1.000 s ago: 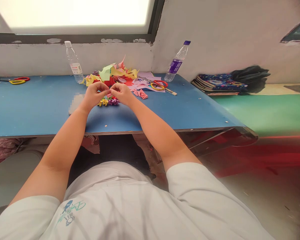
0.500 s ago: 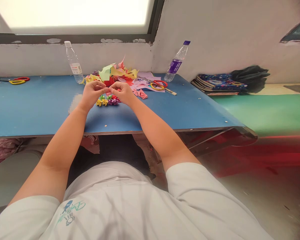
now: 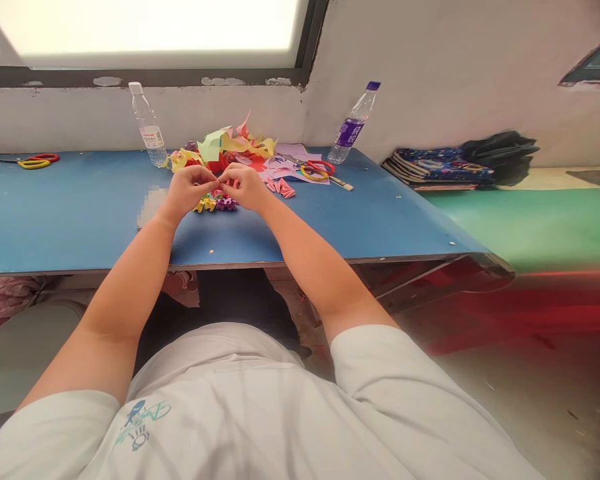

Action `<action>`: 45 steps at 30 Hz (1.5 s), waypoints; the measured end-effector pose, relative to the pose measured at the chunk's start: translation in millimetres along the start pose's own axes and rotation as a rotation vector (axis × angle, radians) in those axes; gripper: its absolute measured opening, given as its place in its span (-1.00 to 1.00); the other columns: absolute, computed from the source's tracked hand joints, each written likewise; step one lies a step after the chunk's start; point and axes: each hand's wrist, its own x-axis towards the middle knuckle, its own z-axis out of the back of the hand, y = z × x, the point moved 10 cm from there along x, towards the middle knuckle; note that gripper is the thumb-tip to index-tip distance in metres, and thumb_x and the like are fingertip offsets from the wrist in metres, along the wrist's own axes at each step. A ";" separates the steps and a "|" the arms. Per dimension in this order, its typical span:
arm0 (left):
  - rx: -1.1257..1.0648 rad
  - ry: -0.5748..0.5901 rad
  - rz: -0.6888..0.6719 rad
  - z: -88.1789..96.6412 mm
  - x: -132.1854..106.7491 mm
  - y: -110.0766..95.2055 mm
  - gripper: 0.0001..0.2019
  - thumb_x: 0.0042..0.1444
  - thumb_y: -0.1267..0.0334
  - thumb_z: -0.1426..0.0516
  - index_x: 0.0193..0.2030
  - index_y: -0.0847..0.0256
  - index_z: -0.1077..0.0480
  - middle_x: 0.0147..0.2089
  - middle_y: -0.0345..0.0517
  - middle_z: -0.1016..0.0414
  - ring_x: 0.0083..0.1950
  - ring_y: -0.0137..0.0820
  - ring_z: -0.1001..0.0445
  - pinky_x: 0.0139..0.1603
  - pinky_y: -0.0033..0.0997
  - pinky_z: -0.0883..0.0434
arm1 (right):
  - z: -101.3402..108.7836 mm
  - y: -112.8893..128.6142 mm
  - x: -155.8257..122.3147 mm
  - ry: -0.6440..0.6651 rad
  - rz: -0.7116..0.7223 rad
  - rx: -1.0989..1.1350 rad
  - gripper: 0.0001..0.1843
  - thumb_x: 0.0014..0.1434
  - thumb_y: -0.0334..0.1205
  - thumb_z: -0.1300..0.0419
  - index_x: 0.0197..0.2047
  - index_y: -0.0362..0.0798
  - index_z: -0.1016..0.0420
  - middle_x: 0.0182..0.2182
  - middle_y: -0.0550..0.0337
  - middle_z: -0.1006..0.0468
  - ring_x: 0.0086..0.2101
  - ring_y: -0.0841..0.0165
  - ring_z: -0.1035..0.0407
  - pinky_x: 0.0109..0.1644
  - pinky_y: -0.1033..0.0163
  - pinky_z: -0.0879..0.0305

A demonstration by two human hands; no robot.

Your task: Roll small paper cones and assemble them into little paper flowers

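My left hand (image 3: pixel 187 189) and my right hand (image 3: pixel 245 185) meet fingertip to fingertip over the table. Both are closed in a pinch. Whatever sits between the fingertips is too small and covered to make out. Just below them lie small folded paper pieces, yellow ones (image 3: pixel 206 205) and purple ones (image 3: pixel 226 204), partly hidden by my fingers. To the right of my right hand are several pink folded paper pieces (image 3: pixel 281 188). Behind both hands rises a heap of crumpled coloured paper (image 3: pixel 220 145).
Red-and-yellow scissors (image 3: pixel 317 171) and a cutter-like tool (image 3: pixel 341 183) lie on purple paper at right. Another pair of scissors (image 3: pixel 36 161) is far left. A white-capped bottle (image 3: pixel 150 130) and a purple-labelled bottle (image 3: pixel 353 127) stand at the back of the blue table (image 3: pixel 80 213).
Both hands stay over the same spot, with small shifts of the fingers. My fingertips have dipped slightly, and a pink bit seen under them is now more covered.
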 end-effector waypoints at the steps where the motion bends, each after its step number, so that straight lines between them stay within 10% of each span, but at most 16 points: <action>1: 0.015 0.006 -0.010 -0.5 -0.7 -2.4 -0.59 -0.01 -0.09 -0.68 -0.36 0.06 -0.66 -0.28 -0.04 -0.72 -0.18 -0.22 -0.59 -0.10 -0.17 -0.53 | -0.5 -1.5 -0.1 0.008 0.011 -0.002 -0.83 0.42 -0.16 -0.44 -0.10 0.00 -0.89 -0.03 0.00 -0.78 -0.04 0.10 -0.59 0.23 -0.05 -0.60; 32: 0.141 0.007 -0.056 -0.6 5.4 5.3 -0.90 -0.02 0.11 -0.54 -0.38 0.00 -0.82 -0.40 -0.13 -0.63 -0.33 -0.32 -0.18 -0.21 -0.13 -0.19 | 0.9 -1.9 -1.8 -0.015 -0.059 -0.074 -0.91 0.26 -0.17 -0.46 -0.27 0.01 -0.76 -0.22 0.09 -0.75 -0.17 0.17 -0.49 0.05 0.03 -0.45; 45: -0.094 -0.025 0.067 1.4 1.0 12.1 -0.71 -0.04 0.25 -0.64 -0.22 0.08 -0.71 -0.18 -0.08 -0.82 -0.09 -0.16 -0.78 0.06 -0.12 -0.71 | 1.3 -4.3 -1.9 -0.029 -0.086 0.015 -0.92 0.31 -0.20 -0.47 -0.23 -0.01 -0.76 -0.22 0.14 -0.75 -0.20 0.23 -0.47 -0.02 0.07 -0.42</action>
